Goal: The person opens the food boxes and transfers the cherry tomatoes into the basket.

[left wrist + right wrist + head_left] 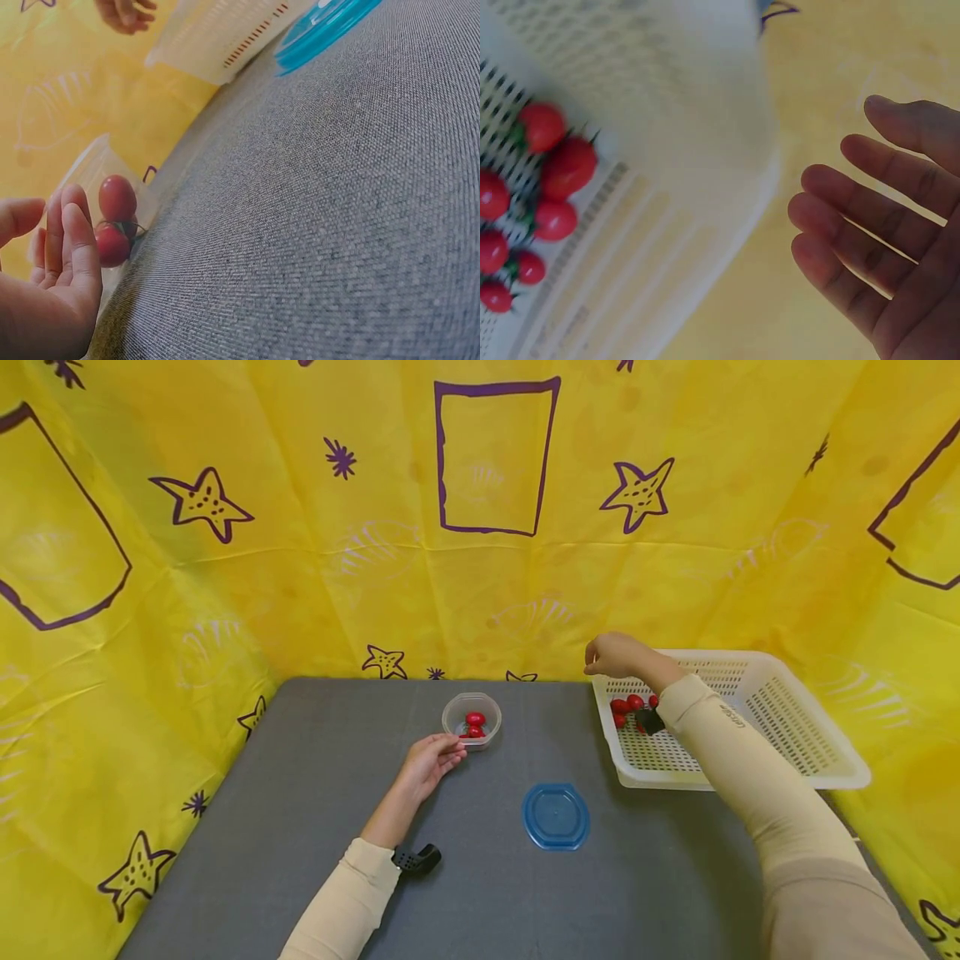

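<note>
A small clear plastic container (453, 704) holds several red cherry tomatoes (475, 718). At its front left edge is my left hand (429, 767), and in the left wrist view the thumb stands apart from the loosely bent fingers (81, 240). Whether those fingers touch the container I cannot tell. My right hand (621, 656) hovers over the back left corner of a white perforated basket (802, 718). Nothing lies between its spread fingers (885, 176) in the right wrist view. More tomatoes (568, 166), some with green stems, are at one end inside the basket.
A blue lid (556, 816) lies flat on the grey tabletop (322, 827), in front of and between the container and the basket. Yellow patterned cloth (360, 593) hangs behind the table and along both sides.
</note>
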`<state>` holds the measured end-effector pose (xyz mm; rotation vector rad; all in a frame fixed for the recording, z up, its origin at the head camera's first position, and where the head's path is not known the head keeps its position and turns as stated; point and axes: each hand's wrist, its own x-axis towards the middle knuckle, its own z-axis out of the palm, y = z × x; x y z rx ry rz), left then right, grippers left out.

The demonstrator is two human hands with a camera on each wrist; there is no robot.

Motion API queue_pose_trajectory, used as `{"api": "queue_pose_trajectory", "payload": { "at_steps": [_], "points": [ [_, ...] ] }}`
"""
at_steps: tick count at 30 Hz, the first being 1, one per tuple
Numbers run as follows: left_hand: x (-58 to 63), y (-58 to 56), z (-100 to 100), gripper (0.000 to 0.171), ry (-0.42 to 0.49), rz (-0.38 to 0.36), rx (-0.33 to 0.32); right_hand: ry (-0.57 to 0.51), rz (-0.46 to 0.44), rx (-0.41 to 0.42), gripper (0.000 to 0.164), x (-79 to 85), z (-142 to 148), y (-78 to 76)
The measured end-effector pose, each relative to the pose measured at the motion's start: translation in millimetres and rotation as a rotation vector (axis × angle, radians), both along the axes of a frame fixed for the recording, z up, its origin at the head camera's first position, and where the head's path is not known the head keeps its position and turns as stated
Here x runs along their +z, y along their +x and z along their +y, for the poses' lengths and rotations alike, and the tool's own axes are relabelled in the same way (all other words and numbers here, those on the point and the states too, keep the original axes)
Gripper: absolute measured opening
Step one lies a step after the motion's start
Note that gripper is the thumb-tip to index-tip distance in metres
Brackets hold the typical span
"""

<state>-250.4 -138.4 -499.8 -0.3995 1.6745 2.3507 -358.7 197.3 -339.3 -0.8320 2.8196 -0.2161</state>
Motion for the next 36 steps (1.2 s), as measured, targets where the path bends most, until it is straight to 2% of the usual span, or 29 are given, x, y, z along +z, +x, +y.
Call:
{"api": "queue_pose_trajectory", "payload": {
  "at_steps": [4, 10, 15, 20, 29, 36],
  "points": [
    [0.1, 0.7, 0, 0.012, -0.012, 0.0, 0.007, -0.024, -0.008, 0.014, 0.023, -0.6, -21, -2.3],
    [-1.6, 0.9, 1, 0.013, -0.008, -0.005, 0.025, -0.066, 0.033, 0.065, 0.023, -11.0, -50, -4.4],
    [-2.3, 1.4, 2, 0.02, -0.018, -0.012, 0.022, -0.131, 0.034, 0.092, 0.022, -18.0, -74, -0.3],
    [-2.0, 2.1, 2, 0.017, -0.013, -0.005, 0.026, -0.163, 0.042, 0.109, 0.023, -26.9, -95, 4.0],
    [-2.6, 4.3, 4, 0.016, -0.021, -0.013, 0.047, -0.18, 0.015, 0.149, 0.018, -52.8, -128, 9.3],
    [0.5, 3.4, 3, 0.02, -0.029, -0.006, 0.042, -0.195, -0.016, 0.15, 0.018, -58.3, -155, 14.6]
  ]
}}
